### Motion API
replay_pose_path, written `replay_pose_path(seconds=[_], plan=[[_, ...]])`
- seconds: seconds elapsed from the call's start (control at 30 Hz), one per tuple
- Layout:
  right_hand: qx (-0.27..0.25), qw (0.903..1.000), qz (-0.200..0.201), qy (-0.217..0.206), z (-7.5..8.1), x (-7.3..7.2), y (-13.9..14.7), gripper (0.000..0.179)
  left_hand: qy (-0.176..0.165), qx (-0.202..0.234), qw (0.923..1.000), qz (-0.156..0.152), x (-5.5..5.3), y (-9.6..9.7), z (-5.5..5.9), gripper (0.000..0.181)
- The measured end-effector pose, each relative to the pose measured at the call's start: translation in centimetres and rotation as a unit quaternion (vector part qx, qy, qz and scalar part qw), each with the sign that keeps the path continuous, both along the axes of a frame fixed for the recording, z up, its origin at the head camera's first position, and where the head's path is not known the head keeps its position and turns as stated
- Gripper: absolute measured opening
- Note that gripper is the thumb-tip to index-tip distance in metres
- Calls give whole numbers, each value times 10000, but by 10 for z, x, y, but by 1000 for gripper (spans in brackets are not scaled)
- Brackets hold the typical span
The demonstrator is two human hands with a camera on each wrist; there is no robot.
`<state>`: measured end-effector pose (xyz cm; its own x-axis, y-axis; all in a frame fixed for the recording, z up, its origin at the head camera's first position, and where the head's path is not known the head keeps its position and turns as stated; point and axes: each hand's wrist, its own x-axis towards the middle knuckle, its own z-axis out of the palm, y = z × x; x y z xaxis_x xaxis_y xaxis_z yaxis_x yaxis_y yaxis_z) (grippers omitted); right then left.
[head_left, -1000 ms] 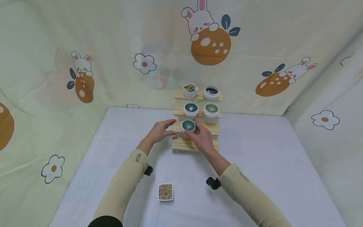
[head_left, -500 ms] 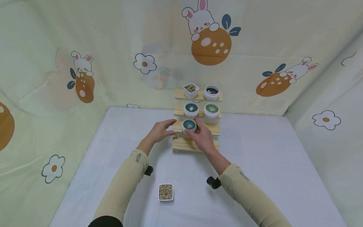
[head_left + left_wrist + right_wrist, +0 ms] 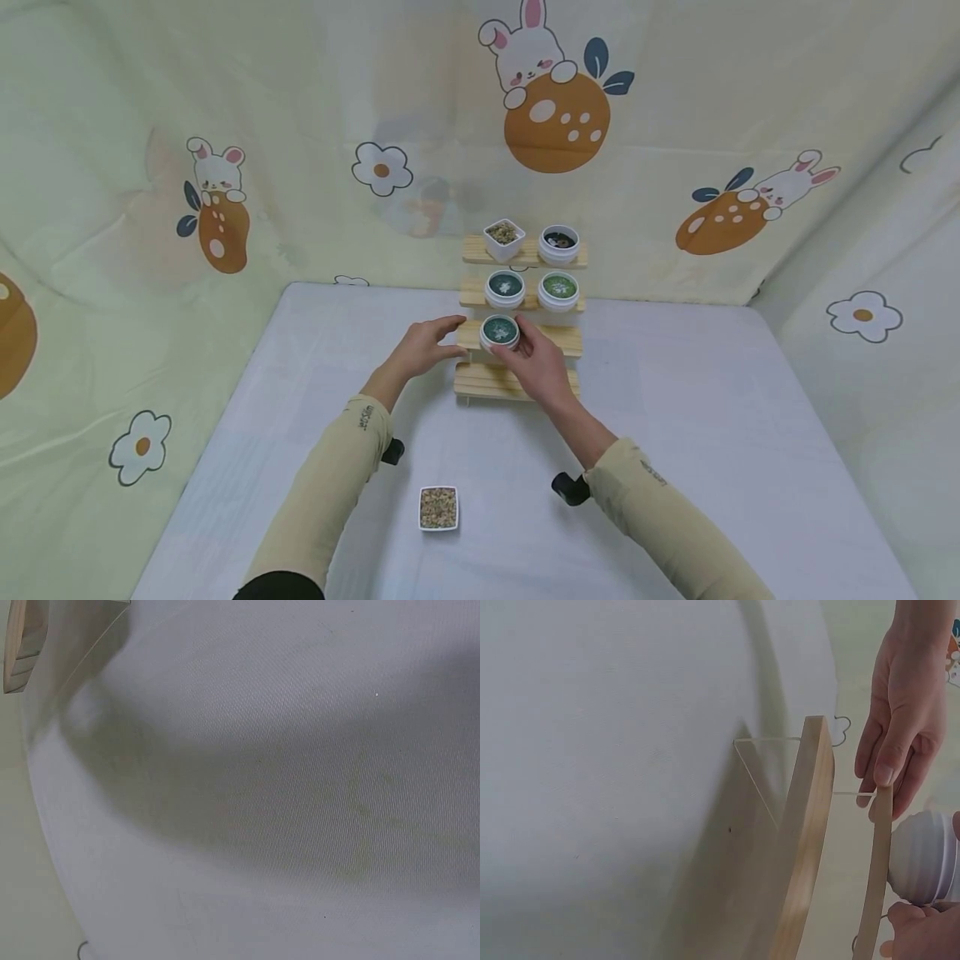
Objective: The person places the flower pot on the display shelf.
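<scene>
A small white round jar [image 3: 499,332] with a teal top and a pale pattern stands on the second-lowest board of a stepped wooden rack [image 3: 558,337]. My right hand [image 3: 538,362] holds this jar from its right side, between thumb and fingers. The right wrist view shows the white jar [image 3: 922,859] with its base against the board. At the board's left end, my left hand [image 3: 420,346] grips the wood, thumb on the front edge and fingers behind. That left hand [image 3: 911,712] shows in the right wrist view too. The left wrist view shows mostly the cloth and shadow.
Higher boards carry a teal-topped jar [image 3: 506,287], a green-topped jar [image 3: 558,289], a dark-topped jar [image 3: 558,243] and a square white dish [image 3: 503,239] of grains. Another grain dish [image 3: 438,508] sits nearer on the white cloth [image 3: 660,417]. A patterned curtain [image 3: 300,125] rises behind.
The held jar has shifted very slightly right on its board. My right wrist has moved a little outward to the right. My left hand has kept still.
</scene>
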<state>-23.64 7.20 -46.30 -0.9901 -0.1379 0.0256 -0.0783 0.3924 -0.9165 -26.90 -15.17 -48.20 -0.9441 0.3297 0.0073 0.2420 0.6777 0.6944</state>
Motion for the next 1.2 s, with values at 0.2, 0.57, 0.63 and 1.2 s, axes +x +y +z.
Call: replay_pose_path(seconds=[0.2,0.57,0.63,1.2], plan=[[-34,10000,34,-47,-3,3,4,69,16,53,10000,-19,0,-1,-1,62],[-36,9997,231,-10,-6,21,13,73,45,74,9999,-58,-1,-1,-2,63],[-22,9998,210,13,-6,26,14,72,42,78,9999,-52,-2,-1,-2,63],[-142,9978,487,-417,-16,66,14,71,4,58,10000,-39,-1,-1,0,63]])
